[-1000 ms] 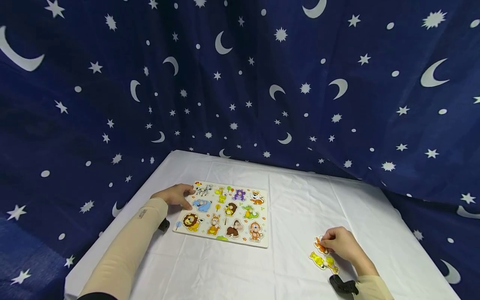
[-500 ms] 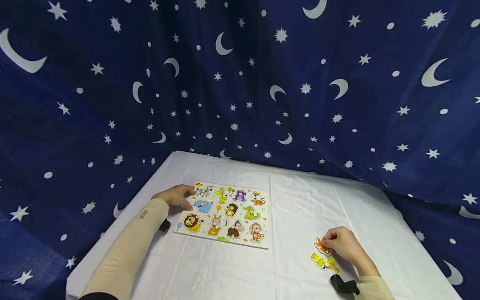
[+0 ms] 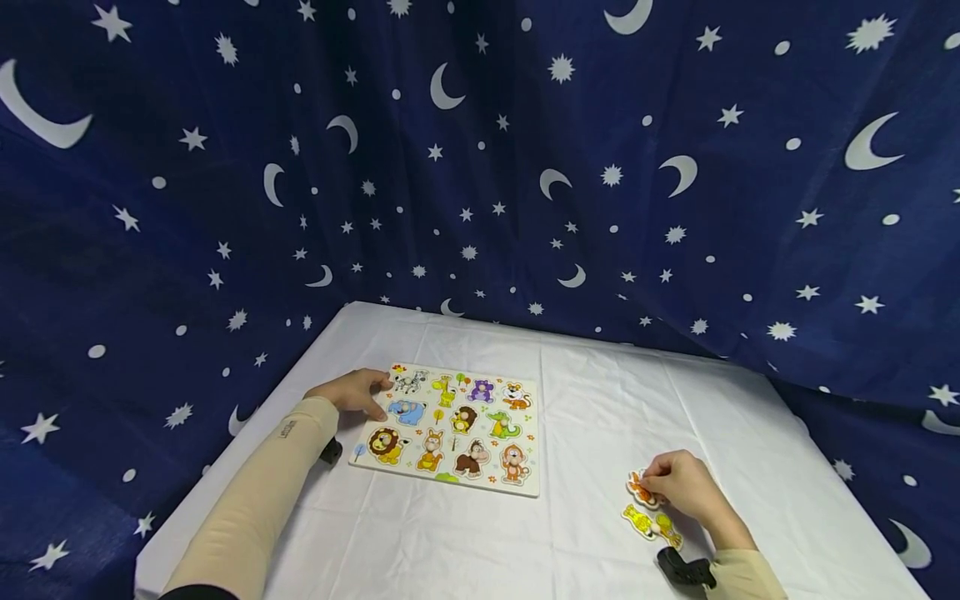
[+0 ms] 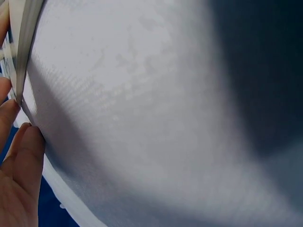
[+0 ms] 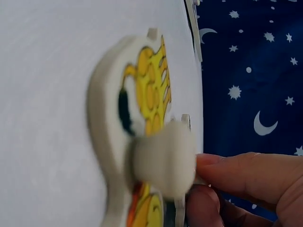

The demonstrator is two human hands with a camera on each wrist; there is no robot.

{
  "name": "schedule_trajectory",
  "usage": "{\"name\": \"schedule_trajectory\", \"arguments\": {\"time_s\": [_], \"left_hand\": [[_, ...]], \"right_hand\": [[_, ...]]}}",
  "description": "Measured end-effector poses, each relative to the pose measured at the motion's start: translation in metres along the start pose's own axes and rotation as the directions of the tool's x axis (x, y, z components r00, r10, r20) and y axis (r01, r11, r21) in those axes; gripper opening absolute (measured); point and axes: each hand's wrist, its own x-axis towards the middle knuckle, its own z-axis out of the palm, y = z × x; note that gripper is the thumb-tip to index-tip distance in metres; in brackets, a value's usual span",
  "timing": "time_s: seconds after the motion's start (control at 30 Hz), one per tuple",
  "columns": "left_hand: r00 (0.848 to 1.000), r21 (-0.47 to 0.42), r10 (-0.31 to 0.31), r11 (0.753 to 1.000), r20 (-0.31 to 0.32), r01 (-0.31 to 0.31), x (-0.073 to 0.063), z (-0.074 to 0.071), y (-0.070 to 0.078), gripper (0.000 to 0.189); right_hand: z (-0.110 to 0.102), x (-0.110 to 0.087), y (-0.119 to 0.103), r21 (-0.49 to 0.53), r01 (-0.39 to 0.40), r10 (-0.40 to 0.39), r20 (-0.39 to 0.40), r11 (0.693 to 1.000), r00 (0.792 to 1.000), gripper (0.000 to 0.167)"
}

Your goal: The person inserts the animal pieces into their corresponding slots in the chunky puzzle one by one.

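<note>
A white wooden puzzle board (image 3: 450,477) with colourful animal pictures lies on the table at centre left. My left hand (image 3: 350,391) rests at the board's left edge, thumb and fingers spread. In the left wrist view, fingertips (image 4: 31,137) touch that edge. At the right, my right hand (image 3: 686,486) pinches an orange and white animal puzzle piece (image 3: 637,492), partly hidden by the fingers. Just below it on the cloth lies a yellow giraffe puzzle piece (image 3: 641,522). Its pale knob (image 5: 165,161) looms large in the right wrist view, where the right thumb and fingers show behind it.
A white cloth (image 3: 585,417) with creases covers the table. Behind and beside it hangs a dark blue curtain (image 3: 510,225) with moons and stars. A black wrist mount (image 3: 684,570) sits on the right wrist, close to the giraffe piece.
The right hand has shifted very slightly up, and the orange piece in its fingers looks a little tilted now. The left hand and board stay in place.
</note>
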Motion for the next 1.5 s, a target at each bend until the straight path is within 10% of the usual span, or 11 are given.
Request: {"name": "schedule_trajectory", "arguments": {"time_s": [1.5], "left_hand": [[0.999,-0.037,-0.014,0.999,-0.036,0.013,0.007,0.003,-0.010,0.069]], "right_hand": [[0.027,0.039,-0.038,0.015,0.092,-0.091,-0.030,0.996,0.995,0.006]]}}
